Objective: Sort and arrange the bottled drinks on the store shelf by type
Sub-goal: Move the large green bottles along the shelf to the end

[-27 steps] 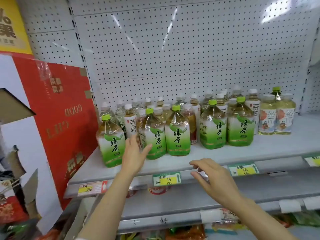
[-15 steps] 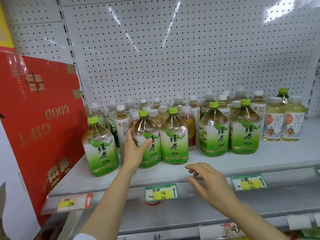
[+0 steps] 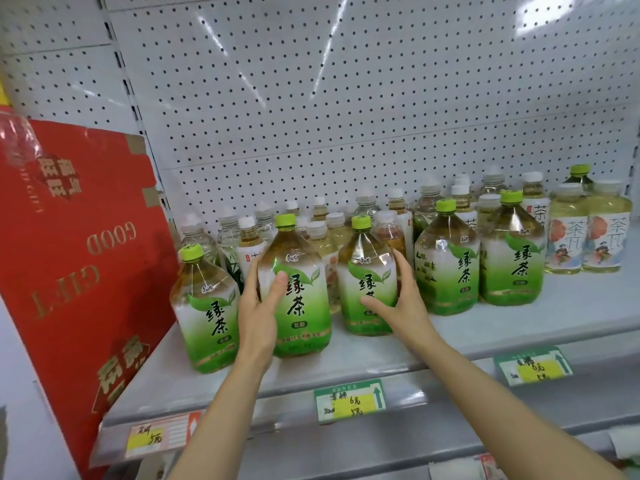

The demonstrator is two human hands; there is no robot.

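Person faces a grey store shelf point(image 3: 381, 362) backed by white pegboard point(image 3: 346, 98). Five large green-capped green tea bottles stand along the shelf's front edge. Left hand point(image 3: 258, 308) grips the second green tea bottle point(image 3: 298, 289) from the shelf's left end, thumb across the label front, fingers point(image 3: 250, 271) curled round its left side; the bottle looks upright and near the front edge, cannot tell if it is lifted off the shelf. Right hand point(image 3: 398, 303) holds the third green tea bottle point(image 3: 367, 282), thumb on the lower label, fingers wrapped round its right side; that bottle stands upright on the shelf, a little further back. The leftmost green tea bottle point(image 3: 207, 306) stands just beside the left hand, near the shelf's left end. Two more green tea bottles point(image 3: 450, 261) stand side by side to the right of the right hand. Smaller white-capped bottles point(image 3: 329, 230) crowd the back of the shelf. Two pale tea bottles with white illustrated labels point(image 3: 588, 233) sit toward the right end. A red gift box point(image 3: 69, 254) leans at the left end. Price tags point(image 3: 349, 400) are clipped along the shelf's front rail.
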